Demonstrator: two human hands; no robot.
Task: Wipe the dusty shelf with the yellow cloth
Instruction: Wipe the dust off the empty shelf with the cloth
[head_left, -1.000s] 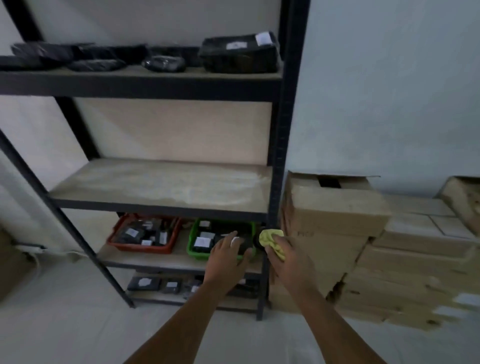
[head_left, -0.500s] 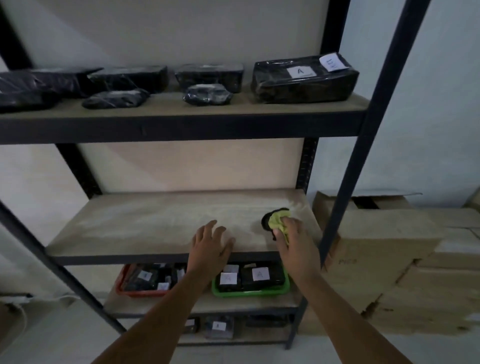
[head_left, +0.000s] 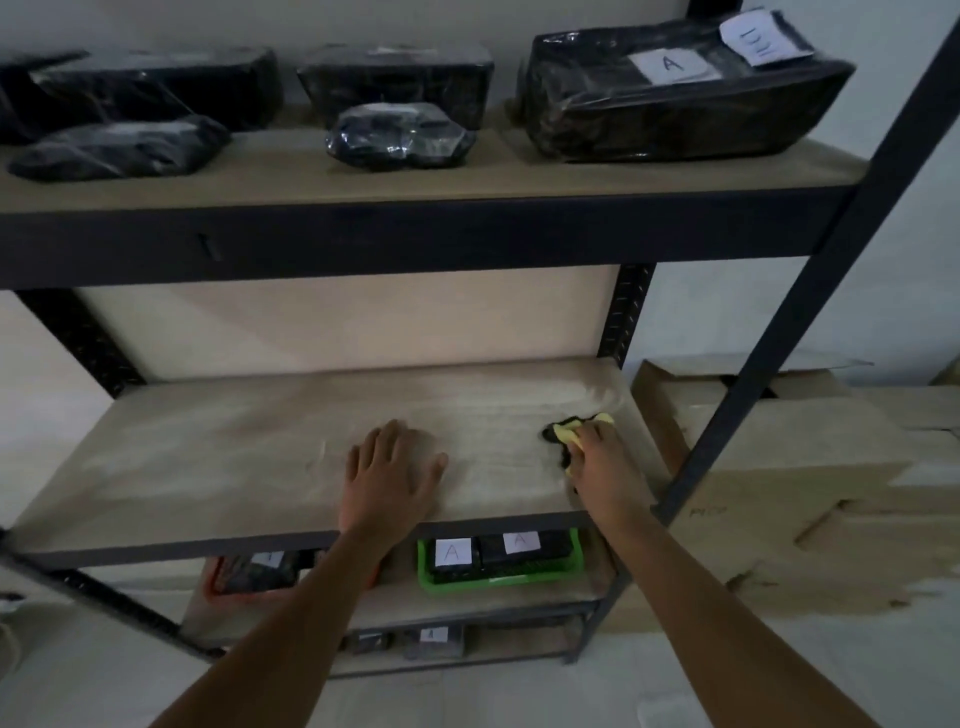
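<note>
Both hands farther in on the dusty shelf (head_left: 218, 457) than before — left hand (head_left: 387, 475) flat, fingers spread, right hand (head_left: 605, 465) clenched around the yellow cloth (head_left: 566, 432).

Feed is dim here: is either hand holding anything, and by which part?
The right hand holds the yellow cloth bunched under its fingers, pressed on the shelf. The left hand lies flat on the shelf, holding nothing.

walls (head_left: 810, 312): plain white
floor (head_left: 467, 696): pale
rack frame (head_left: 769, 364): dark metal (perforated uprights)
cardboard boxes (head_left: 810, 478): stacked right of the rack
light: dim
</note>
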